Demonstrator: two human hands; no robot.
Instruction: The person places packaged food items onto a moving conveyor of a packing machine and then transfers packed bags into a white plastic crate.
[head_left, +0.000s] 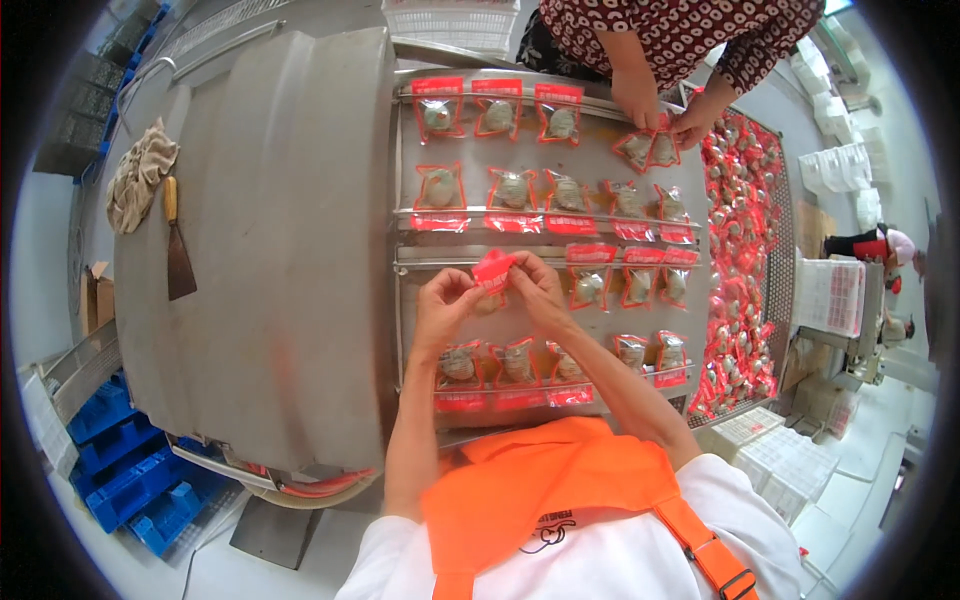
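Observation:
My left hand (444, 300) and my right hand (538, 289) pinch the red top edge of a clear food pouch (493, 271) between thumbs and fingers. The pouch's lower part, with a pale rounded item inside, hangs between my hands over the steel plate (532, 319). To the right of my hands, several filled pouches (589, 286) lie in the same row, red edges on a metal bar. Nearer me is another row of filled pouches (516, 361), partly hidden by my forearms. Two more rows lie beyond my hands.
Across the plate, a co-worker's hands (679, 124) hold two pouches (651, 148). A perforated tray (780, 292) heaped with red pouches stands at the right. The steel machine cover (300, 247) at the left bears a cloth (139, 176) and a wooden-handled scraper (178, 259).

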